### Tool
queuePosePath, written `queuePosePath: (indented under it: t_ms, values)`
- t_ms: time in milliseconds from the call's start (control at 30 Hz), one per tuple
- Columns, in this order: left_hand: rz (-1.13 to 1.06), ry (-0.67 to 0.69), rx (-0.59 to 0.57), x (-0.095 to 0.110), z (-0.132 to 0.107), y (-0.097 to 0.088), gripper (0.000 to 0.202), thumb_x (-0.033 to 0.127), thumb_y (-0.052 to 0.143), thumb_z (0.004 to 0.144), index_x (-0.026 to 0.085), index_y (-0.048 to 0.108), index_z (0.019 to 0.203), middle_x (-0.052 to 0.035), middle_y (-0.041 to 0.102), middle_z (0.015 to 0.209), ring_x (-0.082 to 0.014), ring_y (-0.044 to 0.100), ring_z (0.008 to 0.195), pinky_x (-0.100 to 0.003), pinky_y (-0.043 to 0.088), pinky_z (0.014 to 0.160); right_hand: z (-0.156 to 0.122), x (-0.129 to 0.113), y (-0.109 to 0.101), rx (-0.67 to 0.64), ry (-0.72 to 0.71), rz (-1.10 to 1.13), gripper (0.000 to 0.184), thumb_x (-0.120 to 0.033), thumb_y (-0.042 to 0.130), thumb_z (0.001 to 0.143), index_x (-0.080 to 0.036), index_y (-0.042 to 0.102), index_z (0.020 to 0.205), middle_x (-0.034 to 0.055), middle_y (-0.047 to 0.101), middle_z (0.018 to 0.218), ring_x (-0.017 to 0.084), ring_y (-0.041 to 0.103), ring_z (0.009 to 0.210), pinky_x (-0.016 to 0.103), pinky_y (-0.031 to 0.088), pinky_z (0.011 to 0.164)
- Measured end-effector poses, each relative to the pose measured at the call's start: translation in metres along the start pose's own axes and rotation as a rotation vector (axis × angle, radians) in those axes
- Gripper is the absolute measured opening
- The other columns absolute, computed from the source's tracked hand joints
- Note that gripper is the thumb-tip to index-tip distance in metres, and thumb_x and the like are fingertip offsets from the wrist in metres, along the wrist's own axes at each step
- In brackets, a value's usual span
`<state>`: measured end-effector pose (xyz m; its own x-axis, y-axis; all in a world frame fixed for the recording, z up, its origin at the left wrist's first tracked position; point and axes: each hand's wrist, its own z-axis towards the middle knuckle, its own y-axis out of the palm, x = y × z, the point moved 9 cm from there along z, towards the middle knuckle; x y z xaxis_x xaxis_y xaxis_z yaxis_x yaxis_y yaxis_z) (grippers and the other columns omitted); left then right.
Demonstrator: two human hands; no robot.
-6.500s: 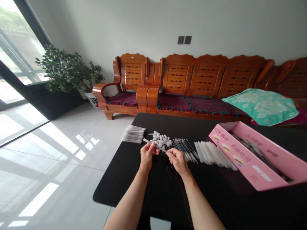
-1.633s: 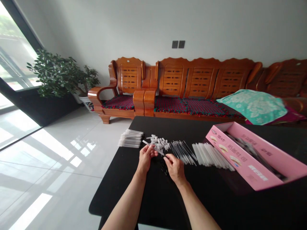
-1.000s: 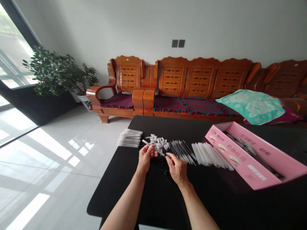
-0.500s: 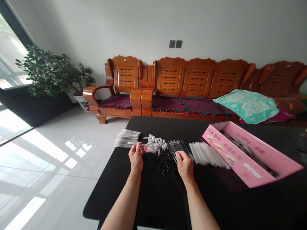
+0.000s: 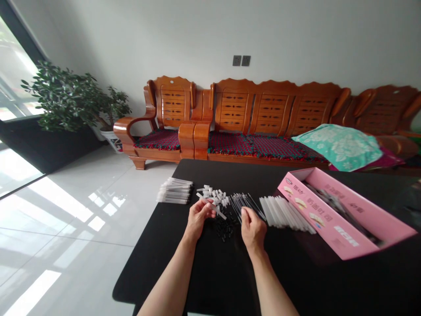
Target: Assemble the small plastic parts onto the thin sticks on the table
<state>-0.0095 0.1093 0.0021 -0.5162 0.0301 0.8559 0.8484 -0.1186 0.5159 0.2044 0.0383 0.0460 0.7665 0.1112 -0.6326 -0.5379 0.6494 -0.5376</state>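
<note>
My left hand [image 5: 196, 218] is closed on a white plastic tube [image 5: 219, 212] that slants across the near side of a heap of small white caps [image 5: 213, 195]. My right hand [image 5: 252, 229] rests on the black table [image 5: 204, 281], its fingertips pinched at the near ends of a fan of thin clear rods [image 5: 244, 202]. Small black pieces [image 5: 225, 227] lie scattered between my two hands. A neat stack of white sticks [image 5: 174, 192] sits to the left of my left hand.
A row of white tubes [image 5: 285, 211] lies right of the rods, and beyond it stands an open pink box [image 5: 342, 228] holding dark items. Behind the table is a wooden sofa [image 5: 263, 114] with a green cloth [image 5: 338, 147]. A potted plant [image 5: 72, 103] stands at the left.
Earlier both hands worked one tube together. My left hand then reached left toward the stack and has come back toward the caps. My right hand moved to the rods and stays there.
</note>
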Motion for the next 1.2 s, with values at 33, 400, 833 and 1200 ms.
queuePosePath:
  t_ms: [33, 400, 833, 1200]
  values:
    - [0.006, -0.012, -0.022, -0.002, 0.000, 0.004, 0.038, 0.039, 0.082, 0.073, 0.011, 0.071, 0.097, -0.0065, 0.070, 0.078, -0.0134, 0.064, 0.061, -0.025, 0.053, 0.059, -0.003, -0.013, 0.010, -0.076, -0.048, 0.108, 0.043, -0.043, 0.041, 0.099, -0.015, 0.073, 0.099, 0.0144, 0.075, 0.089, 0.022, 0.069, 0.076, 0.027, 0.045, 0.066]
    - [-0.038, 0.072, 0.034, 0.018, 0.016, -0.005, 0.045, 0.044, 0.076, 0.078, 0.012, 0.070, 0.110, -0.0101, 0.070, 0.096, -0.0095, 0.059, 0.063, -0.018, 0.047, 0.051, -0.009, -0.037, 0.055, -0.609, 0.040, 0.502, 0.037, -0.045, 0.053, 0.094, -0.016, 0.064, 0.073, -0.0043, 0.047, 0.051, 0.009, 0.042, 0.048, 0.021, 0.028, 0.048]
    - [0.013, 0.090, 0.028, 0.019, 0.014, -0.004, 0.036, 0.044, 0.078, 0.076, 0.013, 0.072, 0.092, -0.0002, 0.058, 0.064, -0.0115, 0.055, 0.059, -0.022, 0.048, 0.056, -0.024, -0.009, 0.079, -0.708, 0.581, 0.977, 0.047, -0.061, 0.064, 0.081, -0.015, 0.063, 0.076, -0.0111, 0.036, 0.039, 0.002, 0.018, 0.032, 0.018, 0.012, 0.032]
    - [-0.005, 0.095, 0.234, 0.013, 0.014, -0.021, 0.033, 0.042, 0.082, 0.069, 0.013, 0.075, 0.082, -0.0004, 0.064, 0.059, -0.0100, 0.055, 0.052, -0.021, 0.045, 0.055, -0.014, -0.018, 0.073, -0.623, 0.396, 0.872, 0.041, -0.054, 0.064, 0.083, -0.014, 0.064, 0.075, -0.0092, 0.036, 0.045, 0.004, 0.025, 0.039, 0.019, 0.016, 0.037]
